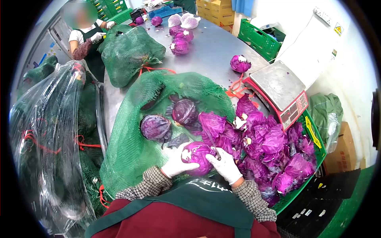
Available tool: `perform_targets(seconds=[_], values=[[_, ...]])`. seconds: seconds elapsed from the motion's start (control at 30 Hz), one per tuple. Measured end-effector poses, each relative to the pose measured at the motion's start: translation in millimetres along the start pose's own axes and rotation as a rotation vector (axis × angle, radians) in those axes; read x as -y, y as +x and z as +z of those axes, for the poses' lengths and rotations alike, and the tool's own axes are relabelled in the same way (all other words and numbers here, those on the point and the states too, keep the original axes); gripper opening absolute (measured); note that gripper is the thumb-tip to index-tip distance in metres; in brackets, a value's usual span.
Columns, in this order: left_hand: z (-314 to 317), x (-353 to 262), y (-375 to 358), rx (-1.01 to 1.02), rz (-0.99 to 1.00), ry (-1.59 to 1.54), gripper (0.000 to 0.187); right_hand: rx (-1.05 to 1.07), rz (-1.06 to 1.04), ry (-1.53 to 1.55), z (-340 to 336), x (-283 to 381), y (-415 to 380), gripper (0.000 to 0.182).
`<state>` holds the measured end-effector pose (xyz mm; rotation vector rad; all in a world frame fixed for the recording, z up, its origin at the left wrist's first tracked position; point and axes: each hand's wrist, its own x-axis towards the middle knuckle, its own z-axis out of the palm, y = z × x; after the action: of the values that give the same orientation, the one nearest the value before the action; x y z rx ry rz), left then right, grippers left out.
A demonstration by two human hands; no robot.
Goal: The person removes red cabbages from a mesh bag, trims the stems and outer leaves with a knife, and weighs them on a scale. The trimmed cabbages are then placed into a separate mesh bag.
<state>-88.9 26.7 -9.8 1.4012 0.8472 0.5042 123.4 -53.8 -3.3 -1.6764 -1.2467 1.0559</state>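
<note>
A bright purple cabbage is held between my two white-gloved hands, close to the apron. My left hand wraps its left side, and my right hand presses on its right side. Beneath and beyond them a green mesh bag lies spread open, with two darker cabbages, one at the left and another farther back. Loose purple leaves are heaped to the right, filling a green crate.
A digital scale stands at the right, near a single cabbage. More cabbages sit farther along the metal table. A full mesh bag is at the back left, beside a co-worker. Plastic-wrapped bags stand left.
</note>
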Motion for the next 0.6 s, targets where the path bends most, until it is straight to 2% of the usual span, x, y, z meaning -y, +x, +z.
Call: perform_targets(seconds=[0.03, 0.13, 0.23, 0.27, 0.33, 0.43, 0.5, 0.57, 0.6], values=[[0, 3, 2, -0.006, -0.010, -0.069, 0.097, -0.014, -0.026, 0.069, 0, -1, 2, 0.046], [-10, 15, 6, 0.028, -0.024, -0.162, 0.093, -0.148, -0.285, 0.070, 10, -18, 6, 0.032], [-20, 34, 13, 0.073, -0.021, -0.308, 0.087, -0.043, 0.060, 0.321, 8, -16, 6, 0.027], [-22, 32, 15, 0.081, -0.035, -0.340, 0.085, -0.013, 0.103, 0.394, 7, -12, 7, 0.024], [-26, 25, 16, 0.138, -0.051, -0.408, 0.078, -0.019, 0.114, 0.534, 8, -6, 8, 0.022], [-18, 16, 15, 0.244, -0.154, -0.768, 0.074, -0.018, 0.131, 0.769, 3, 4, 9, 0.022], [-7, 21, 15, 0.276, -0.156, -1.001, 0.071, -0.088, 0.141, 0.956, -8, 27, 3, 0.023], [5, 15, 13, 0.267, -0.254, -1.232, 0.068, -0.129, 0.081, 1.094, -26, 31, 2, 0.018], [15, 1, 10, 0.287, -0.245, -1.247, 0.069, -0.166, 0.091, 1.214, -46, 33, 1, 0.018]])
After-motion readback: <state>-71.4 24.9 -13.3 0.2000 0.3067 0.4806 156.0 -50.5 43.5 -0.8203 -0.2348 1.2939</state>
